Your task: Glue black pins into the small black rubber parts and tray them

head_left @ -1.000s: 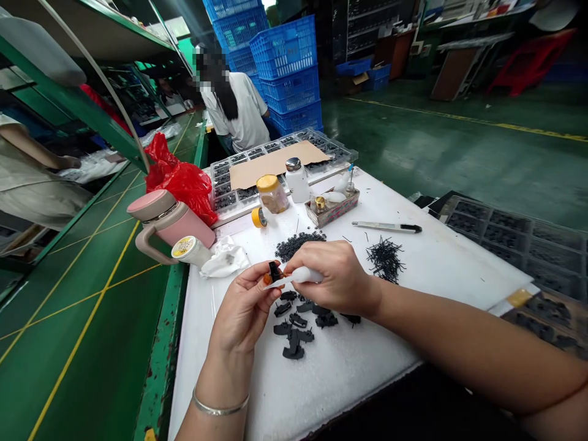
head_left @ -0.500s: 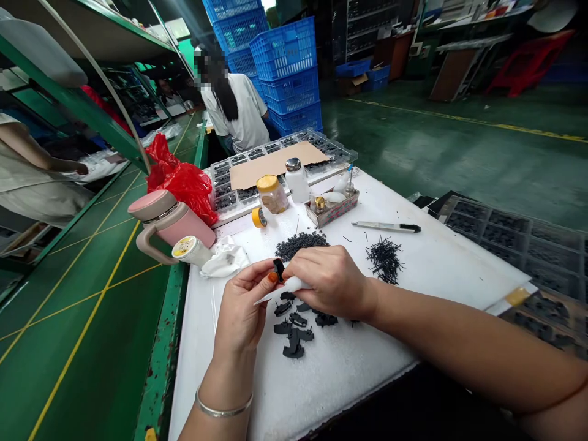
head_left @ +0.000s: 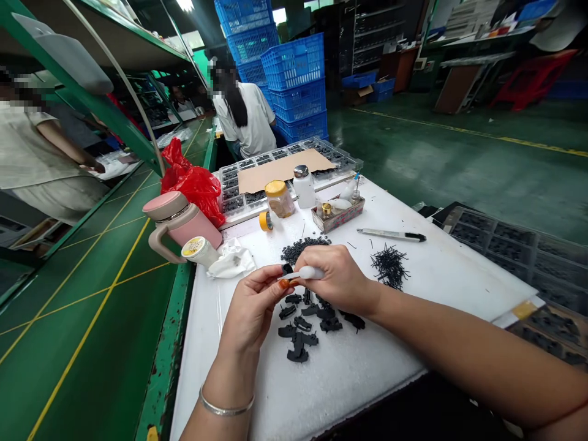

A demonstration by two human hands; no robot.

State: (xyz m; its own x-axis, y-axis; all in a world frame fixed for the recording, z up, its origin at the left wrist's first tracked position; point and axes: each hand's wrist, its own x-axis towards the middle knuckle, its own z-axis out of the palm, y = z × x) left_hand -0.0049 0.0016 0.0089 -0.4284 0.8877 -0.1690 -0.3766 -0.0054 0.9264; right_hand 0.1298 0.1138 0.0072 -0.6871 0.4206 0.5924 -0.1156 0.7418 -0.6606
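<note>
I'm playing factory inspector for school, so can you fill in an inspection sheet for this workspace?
Surface: white tabletop, with small parts spread on it.
Things in use: white nozzle bottle; small dark part, mostly hidden; scattered black parts; piles of black rings and thin black pins.
Clutter: pink mug, red bag, crumpled white cloth, yellow tape roll.
Hands: left hand has the dark part at its fingertips; right hand grips the bottle, nozzle towards the left hand.
Cables: nothing seen.
Surroundings: stacked blue crates; a seated co-worker in a white top.
</note>
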